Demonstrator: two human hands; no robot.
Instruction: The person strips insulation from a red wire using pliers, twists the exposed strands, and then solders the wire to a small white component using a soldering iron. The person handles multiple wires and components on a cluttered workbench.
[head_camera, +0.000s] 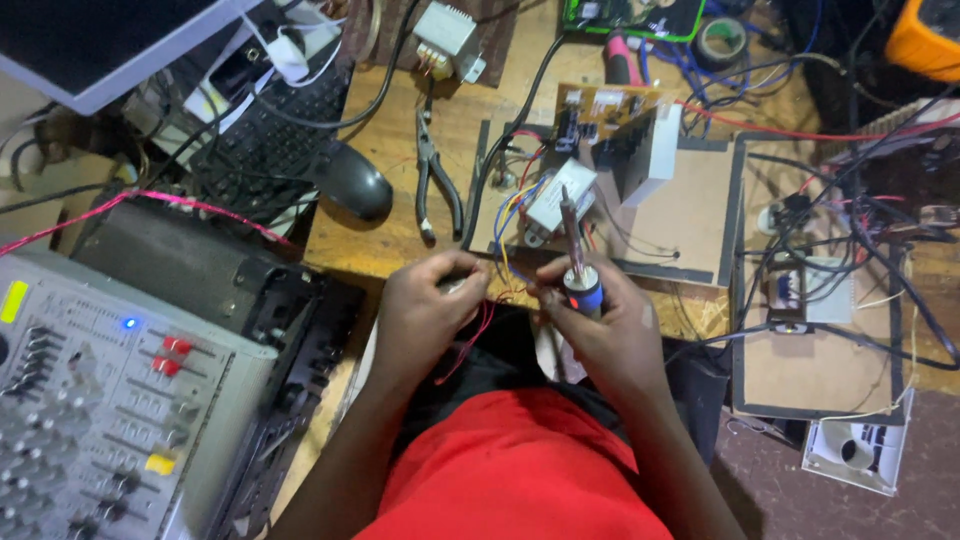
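Cluttered wooden counter (400, 245) is taking up most of the view here, buried under wires, so a lot of it is hard to sort out. One grey audio mixer (90, 400) is sitting at the lower left, cut off by the frame edge, and one black keyboard (275, 140) is lying above it, half hidden under cables. Two brown boards are lying on the counter: the nearer board (680, 215) is carrying one circuit board (605, 115) with a white block, and the right-hand board (815, 370) is mostly covered by black cable. One black mouse (352, 185) and one pair of pliers (437, 180) are lying between the keyboard and the boards.

Both hands are meeting just in front of the nearer board. The right hand (600, 320) is gripping one soldering iron (575, 250), fingers wrapped around its blue-banded handle, tip pointing away from the person. The left hand (430, 300) is pinching thin red wires (478, 325), though the fingers are covering exactly what's being held, so I can't count the strands.
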